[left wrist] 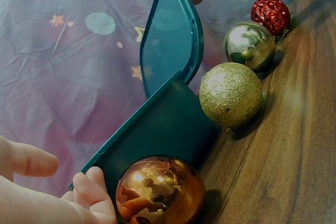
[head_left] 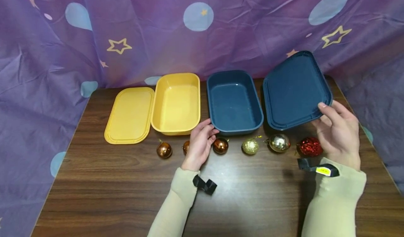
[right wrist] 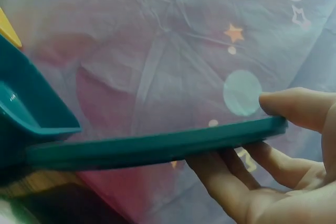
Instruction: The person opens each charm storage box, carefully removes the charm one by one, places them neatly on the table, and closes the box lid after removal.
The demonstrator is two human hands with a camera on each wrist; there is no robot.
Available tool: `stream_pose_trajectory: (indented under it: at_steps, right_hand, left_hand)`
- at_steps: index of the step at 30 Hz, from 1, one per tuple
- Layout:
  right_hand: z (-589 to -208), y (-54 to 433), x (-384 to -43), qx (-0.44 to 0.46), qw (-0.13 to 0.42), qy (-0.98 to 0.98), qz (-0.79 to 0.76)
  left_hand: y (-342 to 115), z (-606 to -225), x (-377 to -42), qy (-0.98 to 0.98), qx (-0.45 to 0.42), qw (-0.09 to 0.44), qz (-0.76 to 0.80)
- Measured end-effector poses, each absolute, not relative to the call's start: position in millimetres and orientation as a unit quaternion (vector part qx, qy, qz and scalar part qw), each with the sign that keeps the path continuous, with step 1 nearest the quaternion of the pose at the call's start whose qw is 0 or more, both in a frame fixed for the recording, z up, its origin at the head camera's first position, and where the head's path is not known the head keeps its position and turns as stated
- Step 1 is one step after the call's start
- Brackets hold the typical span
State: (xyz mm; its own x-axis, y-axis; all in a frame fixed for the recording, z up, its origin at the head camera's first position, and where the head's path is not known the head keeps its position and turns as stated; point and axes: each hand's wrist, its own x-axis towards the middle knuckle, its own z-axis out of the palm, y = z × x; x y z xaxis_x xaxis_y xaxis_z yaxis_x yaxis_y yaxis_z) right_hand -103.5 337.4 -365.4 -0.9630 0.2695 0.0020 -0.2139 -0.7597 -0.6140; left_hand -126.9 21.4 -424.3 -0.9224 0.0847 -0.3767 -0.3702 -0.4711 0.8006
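My right hand (head_left: 339,133) pinches the near right corner of a dark blue lid (head_left: 296,89), thumb on top and fingers underneath. In the right wrist view the lid (right wrist: 157,145) appears edge-on, tilted, its far end beside the blue container. My left hand (head_left: 200,142) touches the near left corner of the open blue container (head_left: 235,124); in the left wrist view its thumb (left wrist: 34,160) stands apart from the fingers. Close by the left hand sits a shiny copper ball ornament (head_left: 220,146), while another copper ornament (head_left: 186,147) is partly hidden behind that hand.
A yellow container (head_left: 175,107) and its flat yellow lid (head_left: 130,116) stand to the left. Along the front lie a copper ornament (head_left: 164,150), a glittery gold one (head_left: 250,147), a shiny gold one (head_left: 279,143) and a red one (head_left: 310,146). A purple curtain (head_left: 157,26) hangs behind the table.
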Motion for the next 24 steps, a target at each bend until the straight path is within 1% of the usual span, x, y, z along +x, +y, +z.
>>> stream_pose_trajectory:
  at_steps: [6, 15, 19, 24]
  right_hand:
    - [-359.2, 326.7, -101.2, -0.011, 0.129, -0.344, 0.93]
    - [-350.7, 308.6, -99.6, 0.008, 0.152, -0.394, 0.906]
    - [-348.8, 301.3, -99.1, 0.029, 0.149, -0.41, 0.899]
    - [-344.8, 291.8, -95.8, 0.033, 0.152, -0.449, 0.88]
  left_hand:
    - [21.0, -424.4, -127.4, 0.495, -0.144, 0.137, 0.846]
    - [21.6, -422.2, -126.7, 0.492, -0.145, 0.134, 0.848]
    - [21.9, -422.3, -126.2, 0.491, -0.145, 0.13, 0.849]
    - [22.4, -423.1, -126.0, 0.489, -0.145, 0.129, 0.85]
